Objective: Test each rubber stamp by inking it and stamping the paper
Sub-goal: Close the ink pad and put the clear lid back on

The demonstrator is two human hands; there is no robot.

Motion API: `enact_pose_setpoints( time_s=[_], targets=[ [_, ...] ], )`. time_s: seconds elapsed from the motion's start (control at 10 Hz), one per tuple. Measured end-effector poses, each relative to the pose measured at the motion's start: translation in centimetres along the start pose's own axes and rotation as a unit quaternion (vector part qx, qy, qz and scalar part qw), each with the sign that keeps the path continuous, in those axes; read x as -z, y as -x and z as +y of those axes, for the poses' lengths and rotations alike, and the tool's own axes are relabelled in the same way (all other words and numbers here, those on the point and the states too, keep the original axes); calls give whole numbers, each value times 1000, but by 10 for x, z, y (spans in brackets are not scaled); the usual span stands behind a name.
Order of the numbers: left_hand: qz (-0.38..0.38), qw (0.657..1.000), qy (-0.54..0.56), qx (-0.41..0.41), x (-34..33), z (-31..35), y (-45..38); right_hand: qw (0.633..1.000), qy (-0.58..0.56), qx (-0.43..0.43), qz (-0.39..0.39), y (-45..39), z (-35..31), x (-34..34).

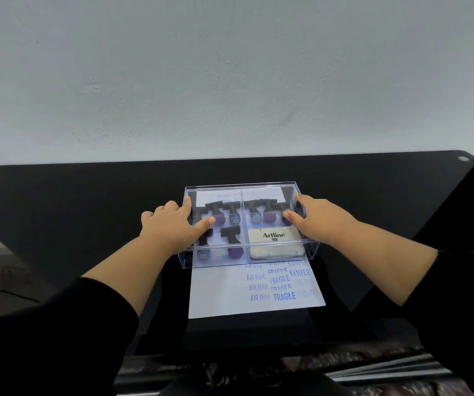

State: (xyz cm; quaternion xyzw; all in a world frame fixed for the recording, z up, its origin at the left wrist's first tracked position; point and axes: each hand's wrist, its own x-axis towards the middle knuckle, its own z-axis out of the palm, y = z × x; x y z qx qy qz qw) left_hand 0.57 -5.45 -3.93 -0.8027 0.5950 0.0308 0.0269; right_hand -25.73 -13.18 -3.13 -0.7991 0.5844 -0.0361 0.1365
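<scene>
- The paper (224, 298) is lying nearest the person on the black desk (87, 212), its far part tucked under the box (247, 252); blue AIR MAIL, FRAGILE and SAMPLE prints are showing on the near part.
- The clear box is sitting on the paper, and the ink pad (276, 242) marked Artline is lying in its near right compartment.
- The stamps (234, 238) are lying in the other compartments, left of and beyond the pad.
- The left hand (173, 224) is gripping the box's left side, thumb on top and fingers curled round the edge.
- The right hand (315, 217) is gripping the box's right side the same way.
- Judging from this, the box is being lifted or its lid opened; lifting both sides evenly and slowly should be keeping the stamps from sliding and the paper from shifting.
</scene>
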Motion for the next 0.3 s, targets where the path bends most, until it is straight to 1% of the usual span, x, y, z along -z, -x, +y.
enact_pose_setpoints(
  time_s=[0.1, 0.2, 0.3],
  targets=[
    [-17, 997, 80, 14, 3, -7, -2, 1000, -15, -2, -1, 2, 2, 6],
    [48, 911, 393, 119, 29, -25, -19, 999, -32, 2, 21, 17, 1, 32],
    [215, 684, 694, 62, 83, -65, 5, 979, -192, -1, 68, 66, 10, 83]
  ],
)
